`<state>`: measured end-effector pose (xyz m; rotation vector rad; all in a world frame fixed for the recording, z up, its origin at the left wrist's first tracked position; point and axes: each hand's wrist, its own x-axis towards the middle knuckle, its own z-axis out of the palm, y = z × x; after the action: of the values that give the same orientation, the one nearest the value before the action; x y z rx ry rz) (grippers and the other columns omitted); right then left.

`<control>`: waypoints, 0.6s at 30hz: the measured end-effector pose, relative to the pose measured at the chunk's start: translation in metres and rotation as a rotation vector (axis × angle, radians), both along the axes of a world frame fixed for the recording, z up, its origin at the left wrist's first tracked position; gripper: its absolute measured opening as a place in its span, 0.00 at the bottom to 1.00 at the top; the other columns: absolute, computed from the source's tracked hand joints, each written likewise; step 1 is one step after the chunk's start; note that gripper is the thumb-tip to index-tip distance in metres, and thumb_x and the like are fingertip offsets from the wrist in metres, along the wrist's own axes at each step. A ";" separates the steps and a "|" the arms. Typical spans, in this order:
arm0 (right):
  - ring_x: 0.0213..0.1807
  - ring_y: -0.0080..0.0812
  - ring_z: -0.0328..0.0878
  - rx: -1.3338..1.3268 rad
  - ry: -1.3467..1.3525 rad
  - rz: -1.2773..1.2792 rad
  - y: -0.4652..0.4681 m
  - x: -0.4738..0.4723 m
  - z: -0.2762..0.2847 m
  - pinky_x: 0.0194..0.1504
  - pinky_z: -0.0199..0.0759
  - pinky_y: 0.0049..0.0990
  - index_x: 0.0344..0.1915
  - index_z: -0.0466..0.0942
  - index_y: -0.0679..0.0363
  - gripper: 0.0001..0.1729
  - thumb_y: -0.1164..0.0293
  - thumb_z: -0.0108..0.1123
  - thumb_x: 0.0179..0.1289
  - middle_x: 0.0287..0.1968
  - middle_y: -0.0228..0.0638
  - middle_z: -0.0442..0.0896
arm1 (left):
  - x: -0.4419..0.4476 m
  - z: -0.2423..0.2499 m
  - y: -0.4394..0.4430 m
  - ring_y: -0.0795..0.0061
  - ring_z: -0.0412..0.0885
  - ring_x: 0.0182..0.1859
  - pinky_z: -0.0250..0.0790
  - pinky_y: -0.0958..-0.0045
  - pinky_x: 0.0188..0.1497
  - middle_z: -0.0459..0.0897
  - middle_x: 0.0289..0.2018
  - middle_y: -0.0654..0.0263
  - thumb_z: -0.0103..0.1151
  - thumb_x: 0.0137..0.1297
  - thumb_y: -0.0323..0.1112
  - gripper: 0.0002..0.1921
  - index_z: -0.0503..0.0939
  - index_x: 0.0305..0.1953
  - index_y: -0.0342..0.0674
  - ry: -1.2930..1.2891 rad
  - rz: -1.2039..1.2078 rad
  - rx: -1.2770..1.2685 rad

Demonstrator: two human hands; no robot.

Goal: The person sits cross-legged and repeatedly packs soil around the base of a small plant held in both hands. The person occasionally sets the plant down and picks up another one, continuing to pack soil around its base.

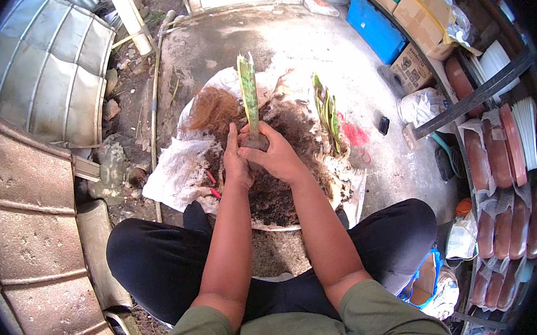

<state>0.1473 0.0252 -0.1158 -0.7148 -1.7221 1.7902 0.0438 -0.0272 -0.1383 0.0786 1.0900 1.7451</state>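
A cut snake plant leaf [248, 89], green with yellow edges, stands upright between my hands. My left hand [237, 162] is cupped at the left of its base. My right hand [277, 152] curls around the other side, its thumb reaching across to the left hand. A dark, soil-like clump [257, 143] shows at the leaf's base, partly hidden by my fingers. Beneath them, dark potting soil [273, 195] is heaped on a white woven sack [175, 167]. A tuft of brown coir fibre [215, 108] lies at the sack's far left.
More snake plant leaves [326, 112] lie right of the soil. Two red-handled objects [215, 192] rest at the left. A small black object [383, 125] sits on the concrete. Shelving with wrapped brown pots [487, 152] lines the right; metal sheets [51, 66] stand left.
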 end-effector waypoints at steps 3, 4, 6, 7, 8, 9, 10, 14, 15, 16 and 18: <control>0.55 0.25 0.79 0.034 -0.073 -0.112 -0.001 -0.004 0.000 0.60 0.73 0.30 0.57 0.78 0.58 0.25 0.57 0.74 0.68 0.51 0.31 0.84 | 0.001 0.003 0.000 0.70 0.86 0.43 0.80 0.64 0.46 0.85 0.40 0.65 0.44 0.77 0.63 0.29 0.82 0.51 0.42 -0.068 -0.035 0.045; 0.55 0.25 0.80 0.045 -0.103 -0.119 0.000 -0.004 -0.002 0.60 0.73 0.30 0.57 0.78 0.58 0.25 0.54 0.70 0.70 0.51 0.32 0.84 | -0.001 0.001 -0.002 0.69 0.86 0.43 0.80 0.62 0.47 0.85 0.40 0.65 0.43 0.77 0.60 0.27 0.81 0.51 0.43 -0.081 -0.052 0.069; 0.55 0.27 0.80 0.035 -0.100 -0.130 0.003 -0.004 -0.010 0.60 0.73 0.31 0.58 0.78 0.58 0.27 0.48 0.63 0.75 0.51 0.33 0.84 | -0.007 -0.009 -0.007 0.68 0.86 0.44 0.80 0.62 0.48 0.86 0.42 0.64 0.42 0.76 0.57 0.25 0.81 0.52 0.43 -0.121 -0.181 0.178; 0.56 0.28 0.80 0.016 -0.068 -0.135 0.005 -0.004 -0.015 0.61 0.72 0.31 0.59 0.79 0.59 0.29 0.45 0.59 0.77 0.52 0.34 0.84 | -0.014 -0.017 -0.009 0.67 0.87 0.44 0.80 0.62 0.50 0.86 0.44 0.64 0.42 0.75 0.56 0.25 0.81 0.52 0.43 -0.147 -0.297 0.263; 0.58 0.30 0.79 -0.036 0.029 -0.138 0.007 -0.004 -0.021 0.62 0.71 0.33 0.59 0.79 0.59 0.30 0.44 0.55 0.79 0.54 0.36 0.84 | -0.017 -0.024 -0.009 0.66 0.87 0.44 0.79 0.62 0.51 0.87 0.46 0.64 0.41 0.75 0.55 0.25 0.81 0.51 0.43 -0.173 -0.412 0.348; 0.60 0.32 0.78 -0.089 0.123 -0.143 0.009 -0.004 -0.026 0.64 0.69 0.34 0.59 0.80 0.60 0.32 0.43 0.50 0.81 0.56 0.37 0.84 | -0.012 -0.018 -0.007 0.66 0.87 0.43 0.80 0.62 0.50 0.87 0.45 0.64 0.41 0.75 0.56 0.25 0.81 0.51 0.43 -0.175 -0.353 0.294; 0.60 0.31 0.78 -0.065 0.158 -0.139 0.009 -0.004 -0.026 0.64 0.69 0.34 0.60 0.80 0.60 0.32 0.43 0.48 0.81 0.56 0.37 0.84 | -0.001 -0.006 -0.003 0.66 0.88 0.43 0.80 0.62 0.50 0.87 0.45 0.64 0.40 0.76 0.57 0.25 0.81 0.51 0.43 -0.174 -0.292 0.240; 0.57 0.27 0.77 -0.058 0.278 -0.091 0.007 -0.005 -0.025 0.61 0.69 0.31 0.60 0.80 0.61 0.34 0.43 0.42 0.83 0.54 0.35 0.84 | -0.002 -0.016 0.010 0.67 0.87 0.43 0.78 0.62 0.52 0.87 0.45 0.64 0.40 0.77 0.61 0.27 0.79 0.50 0.44 -0.057 -0.108 0.044; 0.55 0.26 0.77 -0.079 0.301 -0.080 0.008 -0.003 -0.029 0.60 0.69 0.31 0.60 0.80 0.62 0.34 0.43 0.42 0.84 0.54 0.34 0.84 | 0.001 -0.010 0.010 0.67 0.86 0.44 0.77 0.62 0.53 0.87 0.46 0.63 0.41 0.78 0.62 0.27 0.79 0.50 0.44 0.010 -0.107 0.039; 0.57 0.27 0.78 -0.088 0.252 -0.114 0.011 0.001 -0.033 0.63 0.69 0.31 0.61 0.78 0.64 0.38 0.40 0.42 0.82 0.55 0.37 0.84 | 0.004 -0.003 0.009 0.68 0.85 0.45 0.76 0.63 0.55 0.86 0.47 0.62 0.41 0.78 0.64 0.28 0.78 0.49 0.44 0.077 -0.106 0.034; 0.59 0.31 0.79 -0.104 0.155 -0.175 0.015 0.006 -0.038 0.67 0.68 0.32 0.64 0.74 0.69 0.46 0.34 0.44 0.78 0.58 0.41 0.83 | 0.011 0.000 0.012 0.68 0.83 0.48 0.74 0.63 0.57 0.85 0.50 0.60 0.43 0.78 0.66 0.28 0.76 0.50 0.44 0.148 -0.057 0.034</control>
<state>0.1529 0.0403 -0.1539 -0.7252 -1.4298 1.7739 0.0552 -0.0148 -0.1386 0.2611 1.1540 1.7285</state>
